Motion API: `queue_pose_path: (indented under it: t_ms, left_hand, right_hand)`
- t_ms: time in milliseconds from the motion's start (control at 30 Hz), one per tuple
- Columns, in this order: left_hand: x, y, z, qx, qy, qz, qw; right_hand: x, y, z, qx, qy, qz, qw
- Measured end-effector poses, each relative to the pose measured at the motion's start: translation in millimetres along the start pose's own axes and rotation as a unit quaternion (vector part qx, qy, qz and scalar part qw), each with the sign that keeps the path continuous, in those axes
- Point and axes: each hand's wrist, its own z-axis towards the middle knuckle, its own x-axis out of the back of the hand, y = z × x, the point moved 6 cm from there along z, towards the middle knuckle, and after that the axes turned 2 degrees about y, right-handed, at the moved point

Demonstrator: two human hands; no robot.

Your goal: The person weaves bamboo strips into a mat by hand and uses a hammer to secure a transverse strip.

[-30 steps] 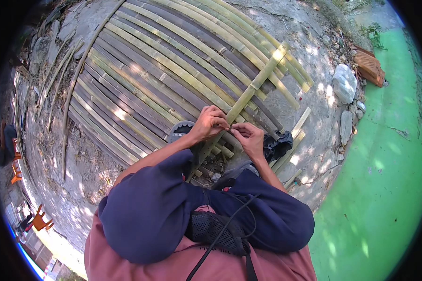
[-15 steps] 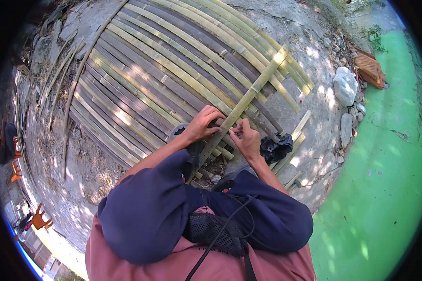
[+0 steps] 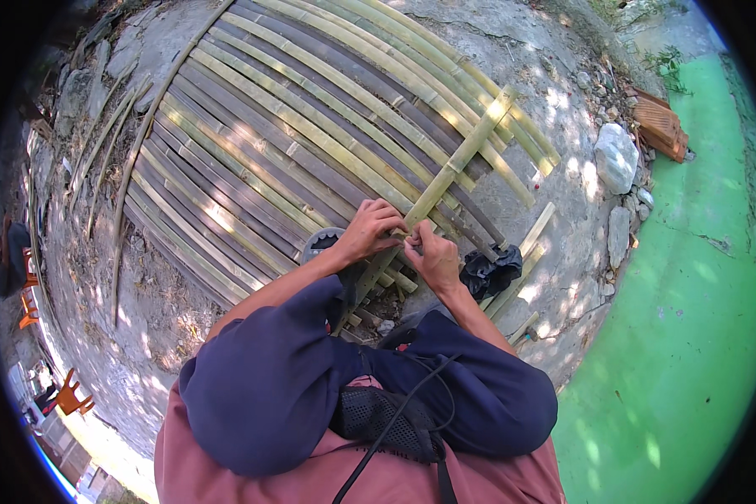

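Many long, split bamboo strips point(image 3: 290, 151), some pale green and some dark, lie side by side on the ground. Across their near ends runs a thicker bamboo crosspiece point(image 3: 458, 165), slanting toward me. My left hand point(image 3: 373, 230) is bent over this crosspiece, its fingers closed and pinching. Just to its right, my right hand point(image 3: 434, 257) is also closed, thumb against the curled fingers. The fingertips of both hands meet above the crosspiece; whatever is between them is too small or hidden to make out.
A crumpled black plastic bag point(image 3: 490, 270) lies right of my right hand, beside loose bamboo pieces point(image 3: 538, 231). A grey, round-edged object point(image 3: 319, 243) sits by my left wrist. Further right are a white rock point(image 3: 616, 157), a reddish-brown block point(image 3: 659, 126) and a green surface point(image 3: 672, 294).
My hands have drawn together over the crosspiece. The right hand shifted slightly left and down, and the left hand's fingers moved a little to the right and down.
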Motion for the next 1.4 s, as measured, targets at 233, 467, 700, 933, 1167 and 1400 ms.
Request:
queue_pose_path:
  t_ms: [233,467,700,933,1167,1400]
  left_hand:
    - [-5.1,-0.1,1.7,-0.043,0.028,0.019,0.998]
    - [-10.6,-2.7,4.8,-0.037,0.031,0.019,0.999]
    - [-10.8,-0.1,4.4,-0.036,0.034,0.029,0.998]
    - [-7.6,-2.4,5.0,-0.039,0.036,0.019,0.998]
    - [-15.3,-14.8,7.3,-0.017,0.038,-0.005,0.999]
    - [-16.8,-10.8,8.2,0.003,0.021,-0.032,0.999]
  right_hand:
    - [-5.9,-9.9,2.8,0.064,-0.01,-0.06,0.996]
    - [-3.8,-15.2,3.1,0.077,0.003,-0.061,0.995]
    - [-7.9,-8.4,1.2,0.073,-0.008,-0.047,0.996]
    - [-7.5,-11.6,-0.4,0.082,-0.009,-0.036,0.996]
    - [1.2,-6.3,0.7,0.072,-0.018,0.02,0.997]
    - [6.2,7.4,-13.3,0.046,0.002,0.068,0.997]
